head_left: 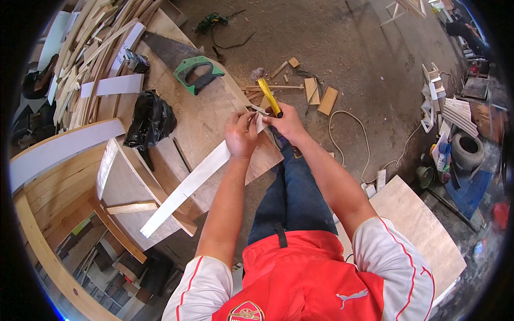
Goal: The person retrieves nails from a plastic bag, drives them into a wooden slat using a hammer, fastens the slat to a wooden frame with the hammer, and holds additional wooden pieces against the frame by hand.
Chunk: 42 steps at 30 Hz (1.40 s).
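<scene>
The left grip (240, 135) is closed on a long white strip (184, 193) near its upper end. The rest of the strip runs from there down and to the left, past the near edge of the bench (206, 125). Just to the right, the right grip (282, 124) is wrapped around a yellow tool (269, 97), which points up and away from the fingers (its exact kind is hard to tell). The two hands are close together at the strip's end, where a small pale flap stands up between them.

Beyond the left grip, farther up the bench, lies a saw (172, 52) with a green and black handle. A black plastic bag (152, 120) sits to the left of that grip, and a heap of wooden strips (88, 51) lies well beyond the bag. To the right of the right grip, a small board (327, 101) and a pale cord (368, 147) lie on the floor (396, 107).
</scene>
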Tool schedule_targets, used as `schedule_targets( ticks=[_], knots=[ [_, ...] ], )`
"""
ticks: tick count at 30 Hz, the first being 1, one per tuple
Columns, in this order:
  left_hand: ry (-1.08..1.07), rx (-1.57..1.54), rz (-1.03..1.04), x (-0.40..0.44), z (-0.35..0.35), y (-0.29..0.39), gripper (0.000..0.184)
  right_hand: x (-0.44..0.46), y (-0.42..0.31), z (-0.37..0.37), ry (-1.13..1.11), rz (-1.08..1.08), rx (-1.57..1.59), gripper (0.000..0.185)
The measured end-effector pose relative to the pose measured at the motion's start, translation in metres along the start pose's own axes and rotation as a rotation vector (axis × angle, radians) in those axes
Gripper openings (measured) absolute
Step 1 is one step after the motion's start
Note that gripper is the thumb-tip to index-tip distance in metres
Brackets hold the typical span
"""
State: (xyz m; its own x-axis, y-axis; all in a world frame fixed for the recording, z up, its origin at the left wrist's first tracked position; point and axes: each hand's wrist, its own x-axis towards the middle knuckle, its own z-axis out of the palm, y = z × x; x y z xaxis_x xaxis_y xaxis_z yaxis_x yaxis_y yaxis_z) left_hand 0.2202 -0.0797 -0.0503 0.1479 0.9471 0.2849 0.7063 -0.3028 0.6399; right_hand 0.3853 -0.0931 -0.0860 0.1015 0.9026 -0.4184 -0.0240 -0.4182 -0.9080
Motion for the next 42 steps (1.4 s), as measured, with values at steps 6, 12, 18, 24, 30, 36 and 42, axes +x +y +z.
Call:
schedule_targets(
  ticks=[6, 12, 18, 24, 30, 36, 42],
  knots=[
    [-0.027, -0.008, 0.014, -0.001, 0.000, -0.002, 0.012, -0.001, -0.008, -0.002, -0.035, 0.043, -0.054, 0.031],
    [-0.026, 0.030, 0.014, 0.000, 0.000, 0.001, 0.011, -0.003, -0.013, -0.003, -0.050, 0.053, -0.047, 0.029],
    [-0.008, 0.027, 0.058, 0.000, 0.002, 0.000, 0.012, 0.000, -0.003, -0.001, -0.027, 0.017, -0.089, 0.029],
    [0.007, 0.041, 0.104, -0.001, 0.005, -0.002, 0.011, -0.030, -0.029, -0.010, 0.304, -0.049, -0.321, 0.035],
    [-0.011, 0.069, 0.102, -0.002, 0.005, -0.001, 0.010, -0.091, -0.039, -0.047, 0.149, -0.334, -0.502, 0.042],
    [-0.005, 0.068, 0.115, -0.003, 0.006, -0.002, 0.010, -0.131, -0.051, -0.040, 0.053, -0.361, -0.598, 0.050],
    [0.006, 0.061, 0.132, 0.000, 0.004, 0.002, 0.011, -0.137, -0.058, -0.031, 0.096, -0.435, -0.592, 0.052]
  ],
)
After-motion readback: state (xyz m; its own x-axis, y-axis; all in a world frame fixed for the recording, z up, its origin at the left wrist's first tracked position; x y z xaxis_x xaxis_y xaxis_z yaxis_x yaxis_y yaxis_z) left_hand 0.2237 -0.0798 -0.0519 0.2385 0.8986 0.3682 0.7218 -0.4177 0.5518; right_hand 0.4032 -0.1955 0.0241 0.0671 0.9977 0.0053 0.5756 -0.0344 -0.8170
